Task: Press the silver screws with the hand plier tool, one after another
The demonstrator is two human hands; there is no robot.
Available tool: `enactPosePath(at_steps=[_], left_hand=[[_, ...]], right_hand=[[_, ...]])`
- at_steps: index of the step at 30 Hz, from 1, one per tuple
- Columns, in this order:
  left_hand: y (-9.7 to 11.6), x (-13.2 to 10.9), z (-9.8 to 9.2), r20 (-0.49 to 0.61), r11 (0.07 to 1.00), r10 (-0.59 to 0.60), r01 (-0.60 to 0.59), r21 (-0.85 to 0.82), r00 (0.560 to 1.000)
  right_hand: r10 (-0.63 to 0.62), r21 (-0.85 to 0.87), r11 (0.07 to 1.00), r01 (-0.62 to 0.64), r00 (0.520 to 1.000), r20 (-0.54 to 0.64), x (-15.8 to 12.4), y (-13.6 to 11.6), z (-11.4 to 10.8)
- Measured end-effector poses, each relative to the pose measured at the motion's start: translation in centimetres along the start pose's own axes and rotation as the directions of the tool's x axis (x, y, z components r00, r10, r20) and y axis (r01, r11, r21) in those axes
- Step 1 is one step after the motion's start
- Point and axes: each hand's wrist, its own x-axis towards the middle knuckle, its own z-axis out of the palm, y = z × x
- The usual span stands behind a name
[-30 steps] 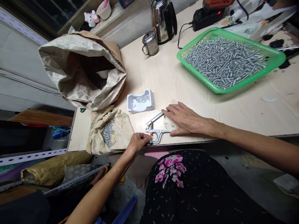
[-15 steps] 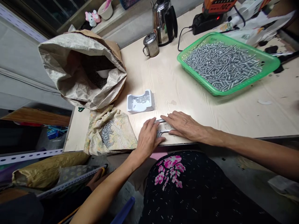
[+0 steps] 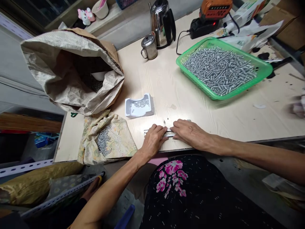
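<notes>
On the table near its front edge, a narrow silver metal strip [image 3: 169, 135] like a rail lies between my hands; its exact kind is not clear. My left hand [image 3: 153, 137] is closed over its left part, with one end showing beyond the fingers. My right hand [image 3: 189, 133] grips the right end with bent fingers, covering it. Just behind the left hand stands a small white cut-open box [image 3: 138, 109] with short metal pins [image 3: 141, 103]. To the left, a flowered cloth [image 3: 121, 136] bears a pile of similar pins [image 3: 104, 140].
A green basket [image 3: 202, 83] full of metal pins stands at the back right. A large open sack [image 3: 40, 60] is at the left. Behind are a lidded metal mug [image 3: 149, 47], a kettle [image 3: 159, 24] and a charger with battery [image 3: 205, 27]. Another person's hand [image 3: 91, 188] shows lower left.
The two metal bars that lay apart between my hands now sit close together as a narrow strip. My left fingers have curled in. A blurred shape has appeared at the right edge.
</notes>
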Motion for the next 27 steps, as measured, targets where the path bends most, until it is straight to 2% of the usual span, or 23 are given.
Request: enactPosePath(at_steps=[5, 7, 9, 12, 14, 18, 21, 24, 27], left_hand=[[-0.1, 0.0, 0.6, -0.035, 0.997, 0.008, -0.005, 0.073, 0.999], [-0.1, -0.1, 0.5, -0.038, 0.994, 0.015, -0.01, 0.109, 0.999], [0.1, -0.7, 0.7, -0.086, 0.991, 0.017, -0.005, 0.131, 0.996], [1.1, -2.1, 2.0, -0.215, 0.989, 0.041, -0.01, 0.145, 0.976], [2.2, -3.1, 3.3, -0.259, 0.99, 0.077, -0.042, 0.137, 0.963], [4.1, -4.0, 5.5, -0.248, 0.99, 0.134, -0.121, 0.068, 0.959], [4.6, -4.0, 5.9, -0.236, 0.992, 0.121, -0.122, 0.012, 0.964], [4.6, -3.8, 5.6, -0.252, 0.993, 0.106, -0.114, -0.02, 0.962], [4.4, -3.7, 5.6, -0.265, 0.991, 0.119, -0.132, -0.031, 0.957]], right_hand=[[-0.064, 0.059, 0.996, 0.068, 0.995, -0.08, 0.2, -0.1, 1.4], [-0.048, 0.074, 0.996, 0.054, 0.996, -0.075, 0.2, 0.2, 1.2], [-0.034, 0.064, 0.997, 0.036, 0.999, -0.042, 0.2, 0.8, 0.4], [-0.033, 0.049, 0.998, 0.031, 0.999, 0.033, 0.4, 2.0, -0.8], [-0.004, 0.044, 0.999, 0.002, 0.999, 0.048, 0.8, 2.9, -1.1], [0.05, -0.016, 0.999, -0.05, 0.999, -0.011, 2.5, 4.4, -0.4], [0.06, -0.068, 0.996, -0.064, 0.997, -0.049, 4.2, 5.0, -0.4], [0.077, -0.136, 0.987, -0.086, 0.994, -0.072, 5.5, 4.0, -1.1], [-0.059, -0.159, 0.986, 0.054, 0.998, -0.031, 6.3, 1.1, -1.1]])
